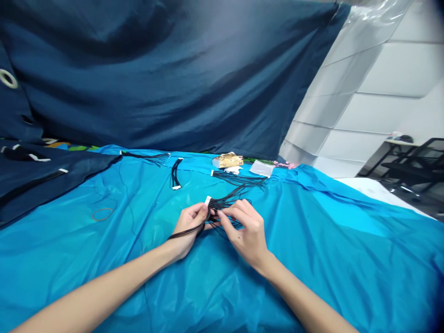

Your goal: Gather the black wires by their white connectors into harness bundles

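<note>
Between my two hands is a wire harness (225, 202), a bundle of thin black wires with a white connector at its left end. My left hand (189, 226) is closed around that end, thumb beside the connector, and a black strand loops back over the wrist side. Thumb and fingers of my right hand (244, 231) pinch some of the black wires just right of the connector. Loose wires fan out to the right behind the right hand. Exactly which wires are between the right fingertips is too fine to make out.
Beyond my hands on the blue sheet (104, 277) lie more black harnesses (145, 157), a short harness (175, 173), a gold packet (229, 160) and a clear bag (262, 168). A rubber band (102, 214) rests at left. Dark cloth (79, 173) holds other harnesses.
</note>
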`<action>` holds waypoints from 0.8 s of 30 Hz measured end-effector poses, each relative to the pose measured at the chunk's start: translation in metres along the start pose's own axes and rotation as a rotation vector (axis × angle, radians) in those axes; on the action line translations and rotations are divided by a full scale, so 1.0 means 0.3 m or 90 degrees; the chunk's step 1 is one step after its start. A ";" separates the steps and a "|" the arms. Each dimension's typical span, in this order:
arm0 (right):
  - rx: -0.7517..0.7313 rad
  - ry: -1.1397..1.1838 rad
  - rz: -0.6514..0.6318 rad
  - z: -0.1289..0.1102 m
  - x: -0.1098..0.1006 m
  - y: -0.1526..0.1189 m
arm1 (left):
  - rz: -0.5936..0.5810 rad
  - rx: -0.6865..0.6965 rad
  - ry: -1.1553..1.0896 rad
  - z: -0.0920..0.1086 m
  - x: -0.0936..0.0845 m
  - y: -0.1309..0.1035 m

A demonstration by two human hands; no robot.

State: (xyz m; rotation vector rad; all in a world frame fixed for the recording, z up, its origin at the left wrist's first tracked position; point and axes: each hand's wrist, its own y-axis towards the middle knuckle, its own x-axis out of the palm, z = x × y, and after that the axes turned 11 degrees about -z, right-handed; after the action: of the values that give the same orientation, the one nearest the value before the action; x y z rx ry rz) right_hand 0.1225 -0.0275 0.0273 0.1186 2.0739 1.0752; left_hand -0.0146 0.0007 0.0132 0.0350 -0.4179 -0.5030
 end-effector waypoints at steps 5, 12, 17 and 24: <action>-0.017 0.007 0.002 0.003 0.003 -0.004 | -0.010 -0.006 -0.009 0.005 0.003 -0.008; -0.027 -0.050 0.007 0.020 -0.007 0.002 | -0.021 -0.015 0.020 0.009 -0.006 0.009; -0.027 -0.144 -0.025 0.040 -0.024 0.017 | -0.012 -0.013 0.197 0.013 -0.021 0.017; 0.177 0.337 -0.132 0.048 -0.032 0.029 | 0.088 0.079 0.803 0.034 -0.071 0.038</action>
State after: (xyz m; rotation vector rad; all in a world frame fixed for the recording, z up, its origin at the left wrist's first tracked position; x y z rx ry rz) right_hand 0.1368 -0.0165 0.0346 -0.2676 2.6334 0.7369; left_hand -0.0304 0.0214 0.0161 0.4167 0.7818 -0.2385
